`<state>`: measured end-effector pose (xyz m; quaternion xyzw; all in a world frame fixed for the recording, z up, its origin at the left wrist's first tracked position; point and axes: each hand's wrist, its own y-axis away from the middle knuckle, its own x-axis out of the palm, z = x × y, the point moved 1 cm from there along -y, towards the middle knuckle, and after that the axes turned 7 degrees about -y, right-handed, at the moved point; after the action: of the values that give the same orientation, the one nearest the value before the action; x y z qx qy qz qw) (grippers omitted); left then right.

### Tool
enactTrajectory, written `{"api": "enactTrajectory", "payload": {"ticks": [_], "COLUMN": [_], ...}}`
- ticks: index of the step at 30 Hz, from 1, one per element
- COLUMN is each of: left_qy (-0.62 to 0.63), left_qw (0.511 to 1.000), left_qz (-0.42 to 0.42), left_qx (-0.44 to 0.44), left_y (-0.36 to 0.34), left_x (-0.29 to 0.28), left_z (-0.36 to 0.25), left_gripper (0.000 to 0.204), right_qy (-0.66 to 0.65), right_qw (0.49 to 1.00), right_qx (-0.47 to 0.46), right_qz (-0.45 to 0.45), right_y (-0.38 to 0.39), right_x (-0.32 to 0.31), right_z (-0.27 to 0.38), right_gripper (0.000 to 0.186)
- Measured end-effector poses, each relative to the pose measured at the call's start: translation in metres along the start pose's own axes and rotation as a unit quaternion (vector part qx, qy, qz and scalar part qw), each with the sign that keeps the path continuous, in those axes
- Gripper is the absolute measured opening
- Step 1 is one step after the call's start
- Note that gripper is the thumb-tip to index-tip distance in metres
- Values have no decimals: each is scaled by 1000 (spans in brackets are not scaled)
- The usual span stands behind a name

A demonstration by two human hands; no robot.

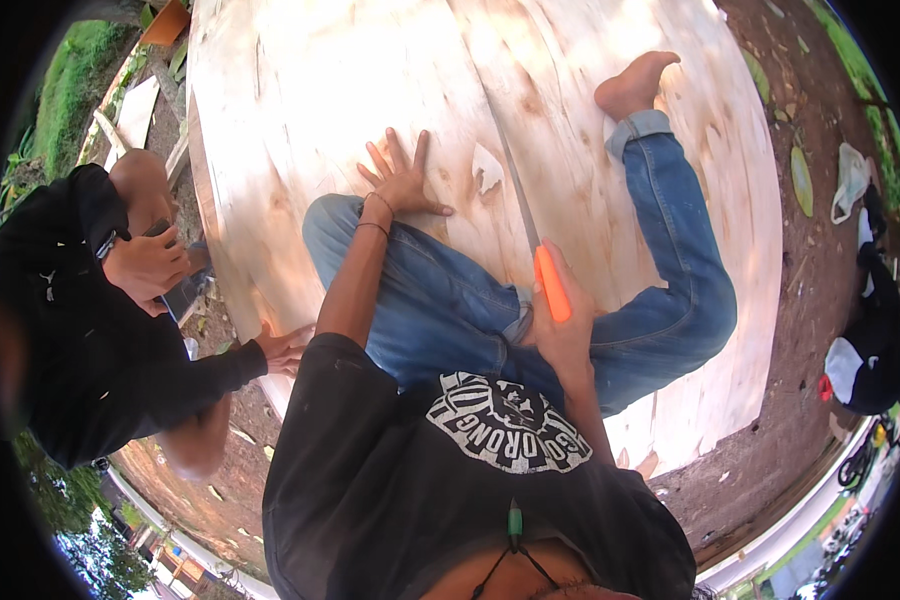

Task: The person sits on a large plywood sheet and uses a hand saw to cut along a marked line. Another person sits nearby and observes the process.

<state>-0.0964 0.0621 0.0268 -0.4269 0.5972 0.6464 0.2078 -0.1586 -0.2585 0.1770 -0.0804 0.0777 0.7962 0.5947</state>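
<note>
Orange-handled handsaw point(553, 285), or so I read it since the blade is nearly edge-on, is over the plywood sheet point(320, 90) in the head view, between the sitter's legs. Right hand point(568, 330) is wrapped round the grip; left hand point(400, 188) is spread flat on the wood left of the blade, grasping nothing. What bugs me is the rolled jeans cuff point(518, 318) just beside the handle: one wrist twist and the teeth could snag denim or skin. Body weight on the sheet might also flex it and pinch the blade, imo. Can't tell if the dark line ahead is a cut or a seam. Plus a co-worker's hand point(283, 350) is at the left edge, and a nudge there could shift everything
</note>
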Motion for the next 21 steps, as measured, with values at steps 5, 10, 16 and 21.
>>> {"api": "enactTrajectory", "payload": {"ticks": [5, 10, 16, 21], "left_qy": [2, 9, 16, 54], "left_qw": [1000, 1000, 999, 998], "left_qz": [2, 0, -25, -27], "left_qx": [8, 3, 25, 28], "left_y": [-1, 0, -9, -7], "left_x": [0, 1, 12, 11], "left_z": [-1, -2, 5, 12], "left_gripper": [165, 165, 166, 168], "right_qy": [-6, 11, -9, 11], "right_qw": [1000, 999, 1000, 998], "right_qx": [30, 47, -7, 68], "right_qz": [3, 16, -5, 14], "right_y": [-46, 9, -46, -10], "right_x": [15, -10, 18, 7], "right_z": [-11, 18, -17, -3], "right_gripper": [55, 55, 53, 51]}}
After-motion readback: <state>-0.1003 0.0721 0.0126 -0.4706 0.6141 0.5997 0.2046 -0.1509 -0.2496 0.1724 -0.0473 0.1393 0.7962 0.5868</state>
